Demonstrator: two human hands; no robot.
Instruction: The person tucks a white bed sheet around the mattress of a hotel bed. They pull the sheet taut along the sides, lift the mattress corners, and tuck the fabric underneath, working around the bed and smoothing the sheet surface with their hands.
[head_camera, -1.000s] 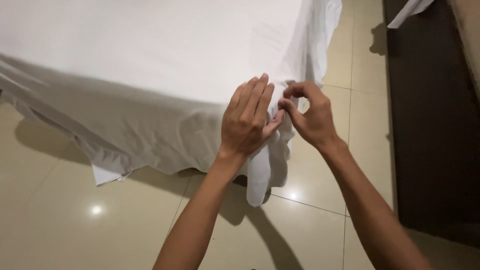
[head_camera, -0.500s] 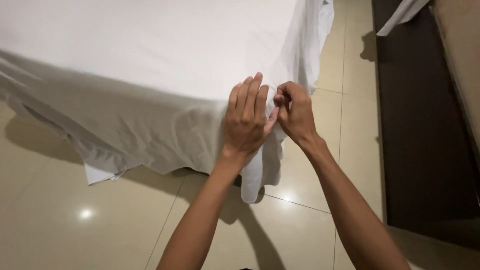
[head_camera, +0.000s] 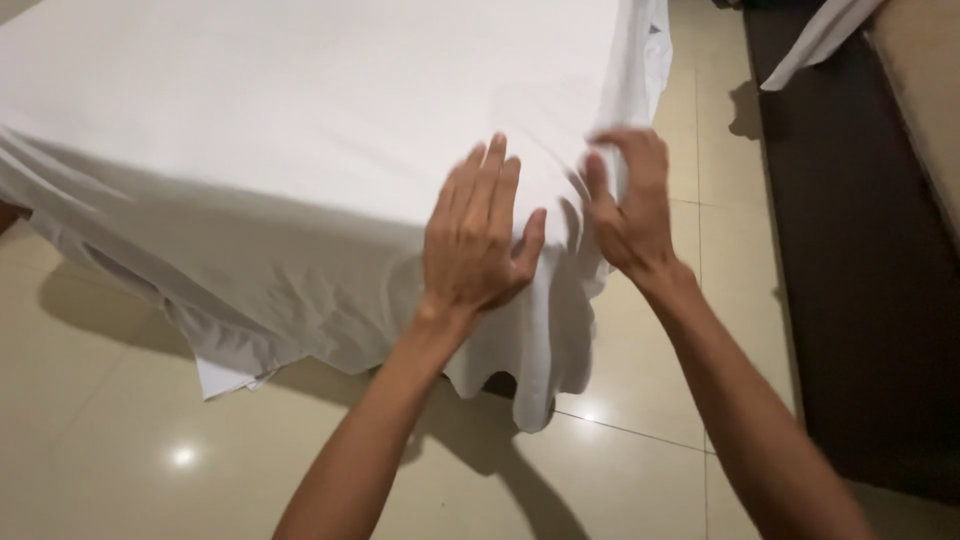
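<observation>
Near: glossy beige tiled floor (head_camera: 150, 450), nothing on it by the corner. Left hand (head_camera: 475, 240) lies flat on the white cotton bed sheet (head_camera: 300, 110) at the bed corner, fingers straight and close together, pinning it. Right hand (head_camera: 630, 215) is blurred just beside it, fingers spread, clamped on nothing. Sheet looks light, soft, prone to creasing; best held at the hanging corner fold. Beyond: dark wooden furniture panel (head_camera: 860, 250) leaves a narrow gap.

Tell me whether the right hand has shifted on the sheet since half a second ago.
Yes. The right hand has opened from a pinch and slid up the bed corner, away from the left hand, fingers now spread on the white sheet.
</observation>
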